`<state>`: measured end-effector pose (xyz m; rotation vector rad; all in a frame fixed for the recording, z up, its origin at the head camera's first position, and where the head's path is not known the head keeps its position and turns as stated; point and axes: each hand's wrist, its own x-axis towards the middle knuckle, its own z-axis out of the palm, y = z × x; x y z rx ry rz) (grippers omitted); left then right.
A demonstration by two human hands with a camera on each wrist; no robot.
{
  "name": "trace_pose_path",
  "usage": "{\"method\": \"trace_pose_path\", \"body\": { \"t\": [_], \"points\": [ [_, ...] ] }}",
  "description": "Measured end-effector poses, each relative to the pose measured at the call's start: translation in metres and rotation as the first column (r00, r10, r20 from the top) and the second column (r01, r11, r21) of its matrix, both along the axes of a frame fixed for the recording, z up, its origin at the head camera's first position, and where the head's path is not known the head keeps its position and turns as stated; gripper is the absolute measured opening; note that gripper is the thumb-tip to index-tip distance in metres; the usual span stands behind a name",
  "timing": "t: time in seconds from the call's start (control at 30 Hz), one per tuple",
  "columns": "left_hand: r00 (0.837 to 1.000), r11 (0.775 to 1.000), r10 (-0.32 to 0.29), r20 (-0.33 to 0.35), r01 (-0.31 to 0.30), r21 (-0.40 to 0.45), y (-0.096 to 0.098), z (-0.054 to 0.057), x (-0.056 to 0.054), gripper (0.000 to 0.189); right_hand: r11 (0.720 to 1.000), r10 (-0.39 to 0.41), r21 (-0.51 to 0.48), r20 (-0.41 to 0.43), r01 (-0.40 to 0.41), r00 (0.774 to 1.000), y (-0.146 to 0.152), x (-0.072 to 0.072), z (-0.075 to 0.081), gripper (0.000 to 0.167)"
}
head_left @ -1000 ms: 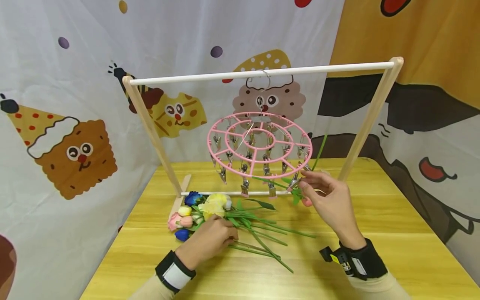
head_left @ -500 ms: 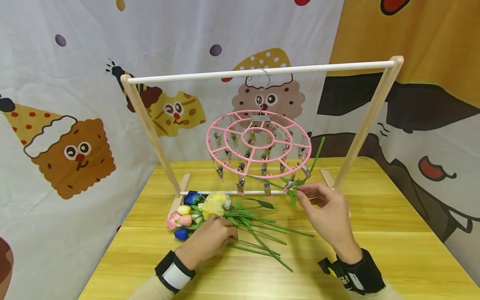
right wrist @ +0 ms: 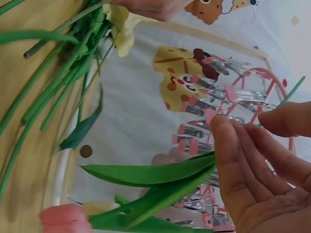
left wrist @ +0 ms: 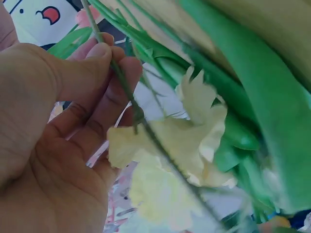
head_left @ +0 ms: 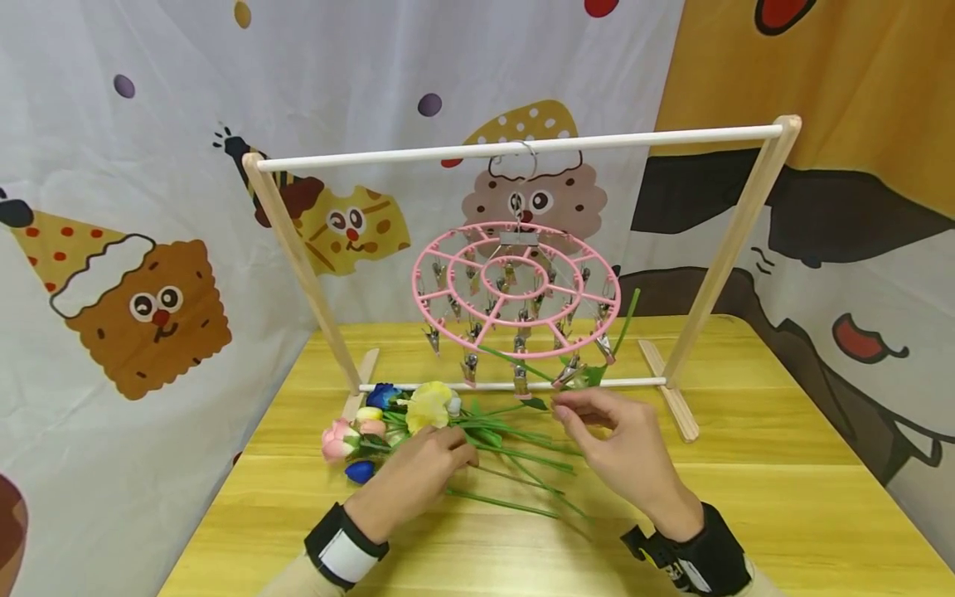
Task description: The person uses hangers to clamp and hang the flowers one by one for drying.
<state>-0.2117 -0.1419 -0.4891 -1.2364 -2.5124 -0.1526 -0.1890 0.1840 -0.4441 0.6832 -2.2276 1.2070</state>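
Observation:
My left hand (head_left: 419,474) pinches a thin green flower stem (left wrist: 125,86) between thumb and fingertips, above the bunch of artificial flowers. The bunch holds a yellow flower (head_left: 429,406), a pink rose (head_left: 340,439) and blue blooms (head_left: 361,472). Nothing is between the parted thumb and fingers of my right hand (head_left: 622,448), just below the front of the pink round clip hanger (head_left: 515,352). Green stems (head_left: 630,319) show at the hanger's right front clips. In the right wrist view, a pink tulip (right wrist: 65,219) with long green leaves (right wrist: 150,175) hangs beside that hand.
A wooden stand (head_left: 734,240) with a white top bar (head_left: 388,155) carries the hanger on a metal hook. Several metal clips (head_left: 469,366) dangle from its rings. Loose stems (head_left: 507,502) lie across the wooden table (head_left: 791,506), and a printed curtain (head_left: 336,75) hangs behind.
My right hand has come away from the hanging clip and leaves, moving left and down. At the bunch, my left hand has drawn a stem up a little, and the pink rose has shifted left.

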Motion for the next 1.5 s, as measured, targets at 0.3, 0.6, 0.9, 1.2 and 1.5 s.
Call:
{"method": "trace_pose_path", "body": {
  "t": [0.3, 0.6, 0.9, 1.2, 1.5],
  "points": [
    [0.997, 0.998, 0.007, -0.072, -0.003, 0.059, -0.002, 0.021, 0.000, 0.026, 1.000, 0.018, 0.024, 0.015, -0.019, 1.000, -0.006, 0.001, 0.012, 0.035],
    [0.997, 0.979, -0.001, -0.072, 0.015, 0.203, -0.012, 0.034, -0.003, 0.060, 1.000, 0.018, 0.010, 0.060, -0.019, 0.998, -0.005, 0.000, 0.013, 0.035],
    [0.988, 0.909, -0.078, -0.130, 0.124, 0.398, -0.010, 0.052, -0.003, 0.036, 0.999, 0.003, -0.042, 0.051, -0.001, 0.999, -0.003, 0.001, 0.013, 0.032],
    [0.985, 0.818, -0.087, -0.150, 0.156, 0.553, -0.005, 0.074, 0.001, 0.021, 0.998, -0.034, -0.050, 0.048, 0.036, 0.998, -0.004, 0.001, 0.010, 0.027],
    [0.985, 0.731, -0.059, -0.159, 0.151, 0.666, 0.006, 0.101, -0.001, 0.028, 0.998, -0.030, -0.050, -0.007, 0.030, 1.000, -0.010, -0.003, 0.009, 0.030]
  ]
}}
